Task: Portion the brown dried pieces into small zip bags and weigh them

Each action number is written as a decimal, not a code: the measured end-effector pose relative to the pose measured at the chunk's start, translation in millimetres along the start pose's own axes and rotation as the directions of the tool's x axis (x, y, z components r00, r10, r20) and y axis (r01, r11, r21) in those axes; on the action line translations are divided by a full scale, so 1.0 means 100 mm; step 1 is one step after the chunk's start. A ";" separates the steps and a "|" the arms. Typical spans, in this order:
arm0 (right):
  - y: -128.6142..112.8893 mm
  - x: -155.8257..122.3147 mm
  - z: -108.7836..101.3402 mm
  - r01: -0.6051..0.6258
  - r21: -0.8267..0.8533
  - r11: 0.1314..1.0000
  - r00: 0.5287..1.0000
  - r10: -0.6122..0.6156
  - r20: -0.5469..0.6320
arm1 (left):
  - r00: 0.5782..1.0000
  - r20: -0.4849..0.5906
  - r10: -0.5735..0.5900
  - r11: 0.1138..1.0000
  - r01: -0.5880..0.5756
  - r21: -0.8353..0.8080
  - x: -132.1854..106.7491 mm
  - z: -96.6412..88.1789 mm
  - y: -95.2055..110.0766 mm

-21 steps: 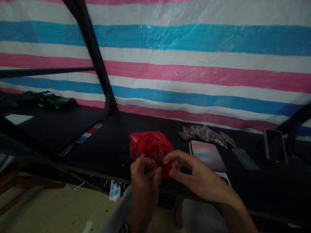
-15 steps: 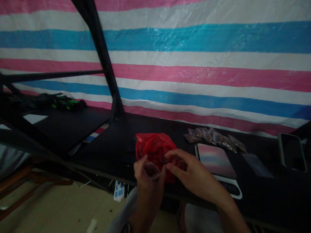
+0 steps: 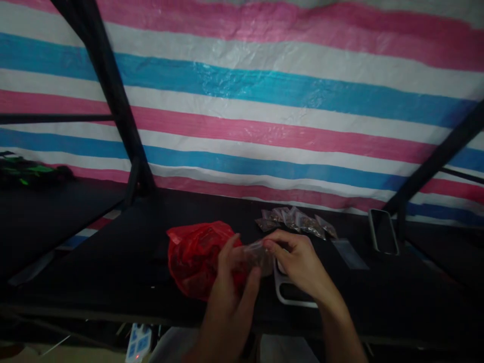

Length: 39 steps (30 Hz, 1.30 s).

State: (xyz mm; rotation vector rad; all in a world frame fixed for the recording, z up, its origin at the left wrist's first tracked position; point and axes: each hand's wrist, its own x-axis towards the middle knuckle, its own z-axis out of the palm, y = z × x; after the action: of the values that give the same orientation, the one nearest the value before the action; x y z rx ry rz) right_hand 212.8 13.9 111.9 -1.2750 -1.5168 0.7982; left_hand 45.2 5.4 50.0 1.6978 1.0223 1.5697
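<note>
A small clear plastic bag (image 3: 260, 258) is up between my two hands, in front of the scale. My right hand (image 3: 297, 257) pinches the bag's upper right edge between thumb and fingertips. On the other side, my left hand (image 3: 230, 287) has its fingers behind the bag and its thumb near the lower edge; the exact contact is blurred. Just left of the bag lies a crumpled red plastic bag (image 3: 198, 259), partly behind my left hand. A white-rimmed pocket scale (image 3: 295, 293) sits under my right hand, which covers most of its top.
Several filled small bags (image 3: 302, 222) lie in a row at the back. A flat clear bag (image 3: 350, 254) and a phone (image 3: 383, 232) are to the right. A black frame post (image 3: 117, 106) rises at the left; a green-black toy car (image 3: 30, 171) stands beyond it.
The view has swung right. My right hand has come from the red bag to the clear bag and grips its edge. The bag has turned from mouth-up to side-on.
</note>
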 end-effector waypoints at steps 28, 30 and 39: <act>0.49 -0.01 -0.15 -0.090 0.064 0.994 0.967 0.103 -0.234 | 0.937 0.036 -0.349 0.918 0.349 -0.191 0.33 0.71 -0.26; 0.47 -0.01 -0.17 -0.094 0.062 0.994 0.967 0.106 -0.231 | 0.949 -0.070 -0.306 0.947 0.296 -0.125 0.30 0.74 -0.20; 0.63 -0.09 -0.64 -0.044 0.005 0.999 0.783 0.037 -0.621 | 1.000 -0.012 -0.018 0.833 0.022 0.552 0.18 0.32 0.08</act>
State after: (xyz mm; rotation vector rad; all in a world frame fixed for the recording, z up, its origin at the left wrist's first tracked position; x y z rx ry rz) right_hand 293.8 14.2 72.3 -1.4020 -0.9524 0.3282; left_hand 78.2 19.2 62.4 2.0408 1.6097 1.3365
